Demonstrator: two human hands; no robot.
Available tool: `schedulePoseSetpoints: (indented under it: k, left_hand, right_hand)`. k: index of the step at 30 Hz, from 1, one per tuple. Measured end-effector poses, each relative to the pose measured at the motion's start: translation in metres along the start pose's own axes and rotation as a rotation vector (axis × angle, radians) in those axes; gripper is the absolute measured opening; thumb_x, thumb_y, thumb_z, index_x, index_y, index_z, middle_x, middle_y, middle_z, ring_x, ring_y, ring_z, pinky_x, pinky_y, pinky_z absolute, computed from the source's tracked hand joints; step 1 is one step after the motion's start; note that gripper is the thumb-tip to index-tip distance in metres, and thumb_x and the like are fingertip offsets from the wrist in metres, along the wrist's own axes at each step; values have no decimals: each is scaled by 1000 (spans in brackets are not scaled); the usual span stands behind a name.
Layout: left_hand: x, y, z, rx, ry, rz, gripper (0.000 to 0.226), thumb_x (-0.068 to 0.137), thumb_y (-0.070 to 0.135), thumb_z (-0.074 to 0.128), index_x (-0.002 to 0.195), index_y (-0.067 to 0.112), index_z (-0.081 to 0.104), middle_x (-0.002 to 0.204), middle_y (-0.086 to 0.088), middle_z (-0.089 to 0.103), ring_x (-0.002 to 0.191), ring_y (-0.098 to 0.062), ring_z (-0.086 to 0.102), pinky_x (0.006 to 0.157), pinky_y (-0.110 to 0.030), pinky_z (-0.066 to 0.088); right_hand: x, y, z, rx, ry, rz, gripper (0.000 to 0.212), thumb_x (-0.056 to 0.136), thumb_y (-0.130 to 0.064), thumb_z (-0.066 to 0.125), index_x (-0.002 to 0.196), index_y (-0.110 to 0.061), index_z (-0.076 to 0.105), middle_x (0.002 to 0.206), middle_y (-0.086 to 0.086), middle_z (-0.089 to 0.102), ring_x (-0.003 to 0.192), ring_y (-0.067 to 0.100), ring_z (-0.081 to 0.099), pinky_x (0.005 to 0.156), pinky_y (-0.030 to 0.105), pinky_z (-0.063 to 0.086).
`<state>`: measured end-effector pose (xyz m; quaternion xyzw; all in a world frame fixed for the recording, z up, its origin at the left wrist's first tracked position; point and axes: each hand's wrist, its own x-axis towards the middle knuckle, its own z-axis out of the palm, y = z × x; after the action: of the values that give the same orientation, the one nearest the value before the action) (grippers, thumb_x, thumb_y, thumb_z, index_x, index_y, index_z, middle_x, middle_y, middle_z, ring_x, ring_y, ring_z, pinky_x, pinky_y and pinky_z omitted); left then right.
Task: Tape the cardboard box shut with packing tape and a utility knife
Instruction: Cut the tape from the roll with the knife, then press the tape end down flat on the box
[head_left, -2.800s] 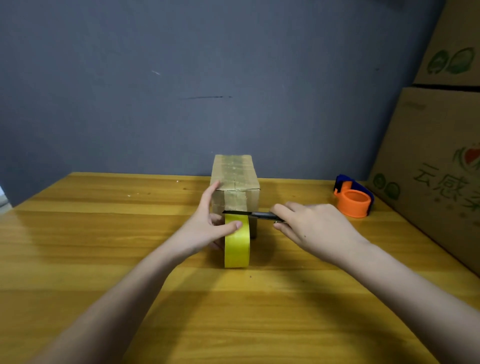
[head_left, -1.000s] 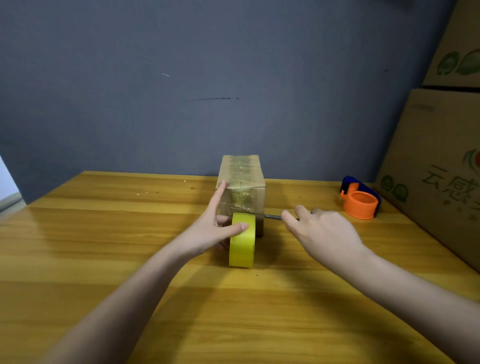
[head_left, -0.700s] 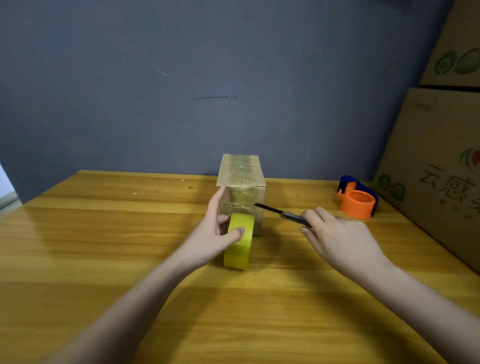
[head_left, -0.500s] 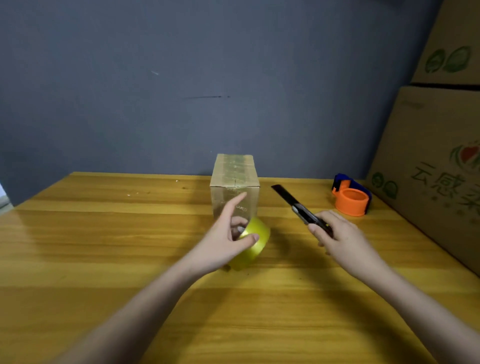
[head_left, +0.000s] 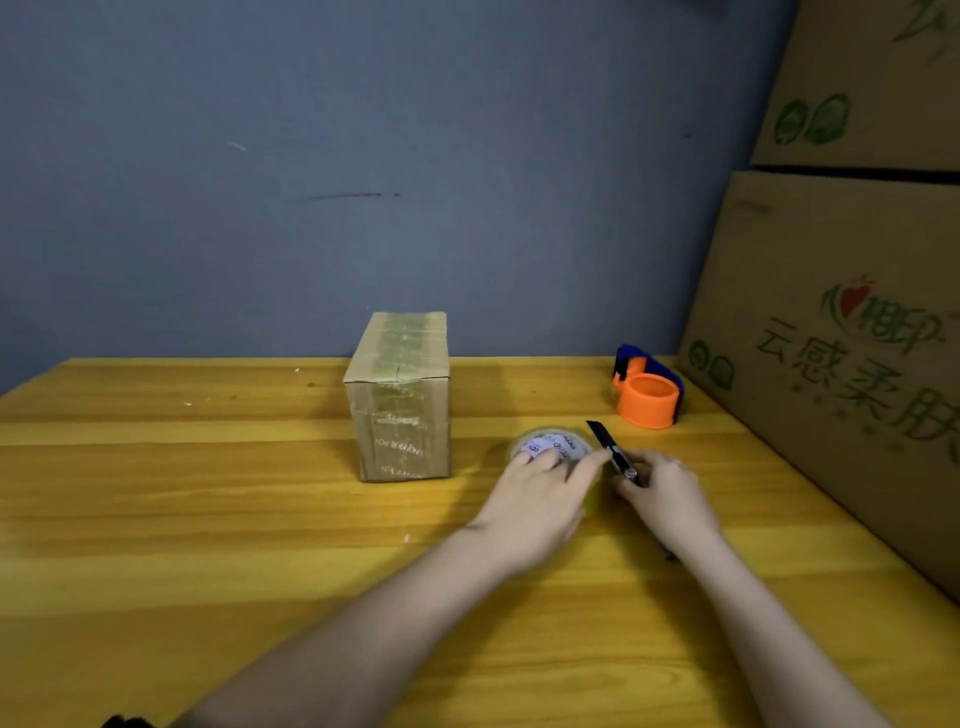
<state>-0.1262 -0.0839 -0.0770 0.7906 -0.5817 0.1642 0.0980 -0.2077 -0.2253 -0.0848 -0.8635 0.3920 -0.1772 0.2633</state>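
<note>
Table — one box, one tape roll.

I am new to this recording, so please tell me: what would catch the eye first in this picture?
The two hands meet right of centre on the wooden table: the left hand rests on a yellow tape roll lying flat, and the right hand holds a knife with its blade out. A taped box stands upright left of them, and an orange dispenser sits behind.

We see our two forearms bare to the frame's edge at six o'clock, no sleeves; left hand and right hand ungloved.
</note>
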Motion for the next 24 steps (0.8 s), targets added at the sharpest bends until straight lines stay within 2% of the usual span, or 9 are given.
schedulePoseSetpoints:
  k: [2,6,8,13,19,21,24]
  left_hand:
    - [4,1,11,10,49,26,65,89,21,51,146,14,20,111,-14,65,108,-30,50,90,-40,35]
    - [1,4,30,86,169,27,63,71,24,62,130,17,43,76,3,69,80,-19,58,77,-31,29]
    - [-1,6,35,49,222,9,61,70,25,63,127,18,44,72,6,68,78,-17,58,77,-30,29]
    - [-4,3,35,-2,218,3,59,72,25,63,127,18,41,80,2,69,81,-18,62,85,-29,27]
    - [-21,-13,20,-69,215,69,52,79,35,47,128,18,44,115,1,64,104,-17,60,97,-28,26]
    - [-29,-28,5,-73,263,93,46,81,31,47,125,17,48,118,0,62,104,-18,59,97,-28,30]
    - [-44,-61,-25,-40,433,79,35,83,19,51,116,15,58,113,-1,63,102,-16,57,95,-28,33]
  right_hand:
    - [-3,3,0,-100,29,-7,43,88,-27,58,129,-18,53,125,13,51,113,36,56,92,41,44]
    - [-11,7,-1,-396,63,-7,38,91,-33,48,126,-18,54,120,12,49,110,36,57,83,40,48]
    - [-14,7,-2,-492,101,-15,37,92,-35,45,124,-18,56,119,9,51,111,31,55,80,38,49]
    - [-15,6,1,-571,153,-46,38,92,-39,44,117,-14,58,119,8,51,111,28,53,78,36,49]
    - [-16,4,3,-713,178,-58,38,90,-43,45,111,-16,63,114,5,57,109,25,55,78,33,47]
    - [-16,0,-5,-633,227,-81,37,90,-41,47,113,-17,62,113,6,58,107,27,56,78,35,48]
    - [-23,-24,-19,-203,453,-301,21,91,-29,53,105,-19,64,101,0,63,88,20,59,64,31,47]
